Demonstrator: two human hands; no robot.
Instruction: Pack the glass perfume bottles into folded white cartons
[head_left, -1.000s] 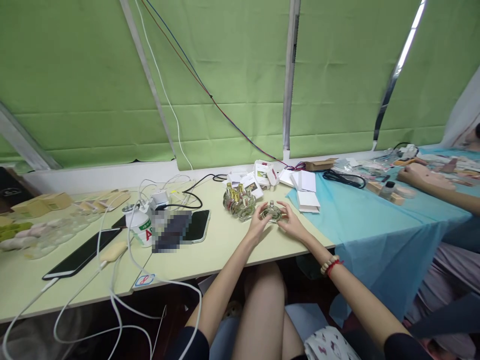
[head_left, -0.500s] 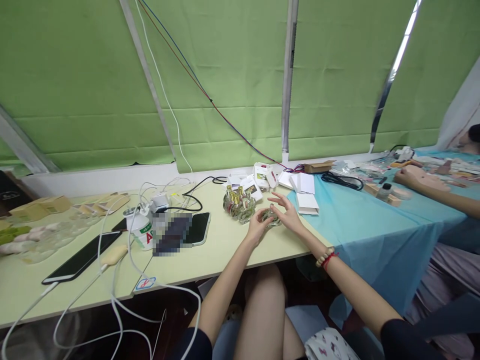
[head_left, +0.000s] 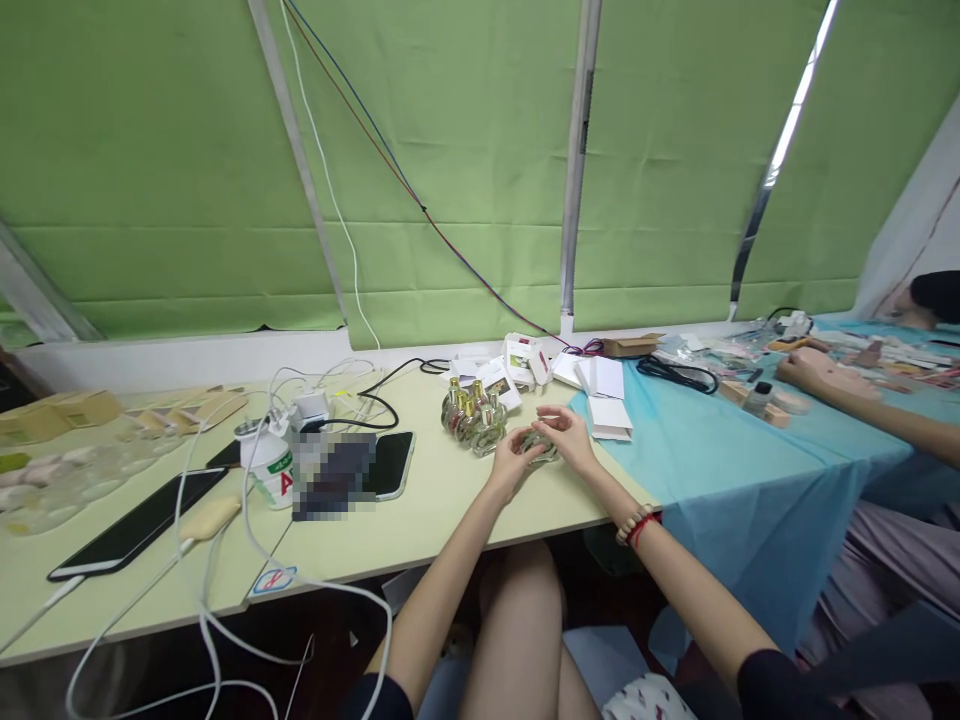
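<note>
The person's left hand [head_left: 508, 463] and right hand [head_left: 568, 441] meet over the near edge of the pale table [head_left: 420, 520]. They are closed together around a small glass bottle [head_left: 537, 446]. The left fingers curl against its left side and the right fingers wrap its top and right side. So little of the glass shows between them that I cannot tell what is in it. A beaded bracelet [head_left: 636, 525] sits on the right wrist.

Just left of the hands and a little farther off stands a tight cluster of glass bottles [head_left: 472, 412] with gold caps, yellowish liquid showing inside them. Beyond these lie small white boxes [head_left: 519, 360], some open, with flat white cartons [head_left: 606, 398] to their right on the blue cloth [head_left: 735, 460].

Farther left a white plastic bottle [head_left: 264, 468] stands upright among white cables [head_left: 225, 600]; its inside cannot be seen. A dark phone [head_left: 390, 463] lies to its right and a tablet [head_left: 135, 510] to its left.

At the far right, another person's hand [head_left: 806, 368] rests on the blue cloth near a small dark-capped jar [head_left: 757, 398].
</note>
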